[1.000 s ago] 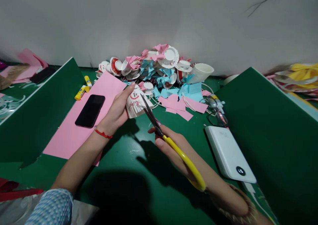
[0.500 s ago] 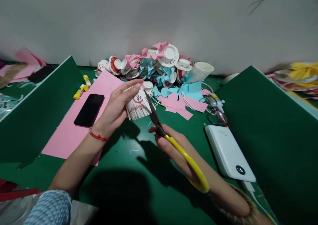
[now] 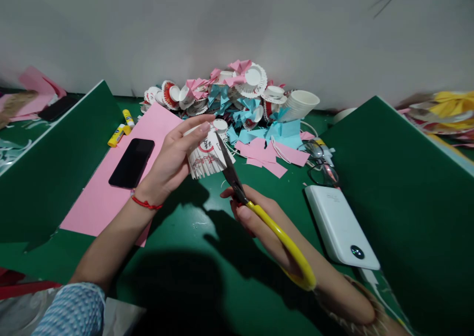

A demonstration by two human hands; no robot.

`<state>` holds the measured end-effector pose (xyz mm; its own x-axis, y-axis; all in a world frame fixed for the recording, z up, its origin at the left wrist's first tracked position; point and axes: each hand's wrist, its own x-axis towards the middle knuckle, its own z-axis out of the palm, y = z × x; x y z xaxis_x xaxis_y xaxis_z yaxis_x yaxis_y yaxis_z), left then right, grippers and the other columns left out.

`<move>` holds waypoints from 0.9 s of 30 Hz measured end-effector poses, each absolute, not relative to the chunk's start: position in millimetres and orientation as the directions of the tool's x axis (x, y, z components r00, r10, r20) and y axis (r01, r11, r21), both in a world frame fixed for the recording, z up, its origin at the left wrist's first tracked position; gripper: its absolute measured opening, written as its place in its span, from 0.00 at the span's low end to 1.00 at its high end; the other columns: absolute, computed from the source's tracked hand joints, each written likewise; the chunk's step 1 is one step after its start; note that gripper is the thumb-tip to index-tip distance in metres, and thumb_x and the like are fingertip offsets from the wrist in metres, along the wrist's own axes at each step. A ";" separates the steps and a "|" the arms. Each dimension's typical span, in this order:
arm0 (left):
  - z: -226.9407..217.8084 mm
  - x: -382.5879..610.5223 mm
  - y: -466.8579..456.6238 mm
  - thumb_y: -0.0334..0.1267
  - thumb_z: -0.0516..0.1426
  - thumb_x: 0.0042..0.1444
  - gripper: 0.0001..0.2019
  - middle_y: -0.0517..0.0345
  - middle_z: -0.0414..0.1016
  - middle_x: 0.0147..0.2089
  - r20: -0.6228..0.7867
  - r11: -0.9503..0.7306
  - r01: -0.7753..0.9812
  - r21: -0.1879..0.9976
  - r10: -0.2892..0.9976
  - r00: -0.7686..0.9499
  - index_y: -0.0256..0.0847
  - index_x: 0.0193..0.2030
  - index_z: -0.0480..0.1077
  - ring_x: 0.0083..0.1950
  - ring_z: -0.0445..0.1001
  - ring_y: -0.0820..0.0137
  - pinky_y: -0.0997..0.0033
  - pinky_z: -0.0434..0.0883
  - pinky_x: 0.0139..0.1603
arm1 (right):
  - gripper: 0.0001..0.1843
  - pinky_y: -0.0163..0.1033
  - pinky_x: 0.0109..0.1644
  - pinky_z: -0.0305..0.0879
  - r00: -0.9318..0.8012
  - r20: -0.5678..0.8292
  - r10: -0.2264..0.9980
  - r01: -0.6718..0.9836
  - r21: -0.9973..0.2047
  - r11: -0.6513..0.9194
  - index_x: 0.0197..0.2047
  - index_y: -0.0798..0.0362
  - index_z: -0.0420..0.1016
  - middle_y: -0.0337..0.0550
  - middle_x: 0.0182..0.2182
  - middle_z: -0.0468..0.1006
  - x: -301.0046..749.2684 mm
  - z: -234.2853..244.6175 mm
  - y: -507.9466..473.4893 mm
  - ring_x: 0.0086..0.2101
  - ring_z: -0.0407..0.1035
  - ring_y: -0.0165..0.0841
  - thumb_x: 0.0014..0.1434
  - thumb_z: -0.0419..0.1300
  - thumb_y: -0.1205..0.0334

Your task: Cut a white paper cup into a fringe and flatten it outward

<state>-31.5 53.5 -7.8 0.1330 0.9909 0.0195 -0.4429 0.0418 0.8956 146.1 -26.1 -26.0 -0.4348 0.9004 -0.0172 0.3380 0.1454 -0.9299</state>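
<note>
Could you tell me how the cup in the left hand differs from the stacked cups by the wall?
The red-printed white paper cup in the left hand is slit into strips; the stack of plain white paper cups looks uncut. The held cup is aloft; the stack lies tilted. Both are white paper.

A black phone (image 3: 132, 162) lay on a pink paper sheet (image 3: 107, 197), with two yellow glue sticks (image 3: 116, 135) just beside its far edge. A white power bank (image 3: 340, 227) sat at the right (glasses (image 3: 320, 165) just behind it). Paper crafts (image 3: 237, 94) were piled against the wall.
</note>
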 end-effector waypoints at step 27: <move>-7.8 -30.3 52.1 0.33 0.60 0.54 0.05 0.62 0.76 0.31 0.012 0.051 -0.445 0.894 0.991 0.136 0.40 0.38 0.75 0.30 0.73 0.78 0.79 0.69 0.32 | 0.27 0.33 0.25 0.52 -0.434 -0.048 0.900 0.348 -0.930 0.118 0.41 0.55 0.67 0.34 0.21 0.63 145.0 -24.3 -27.0 0.22 0.54 0.27 0.62 0.47 0.38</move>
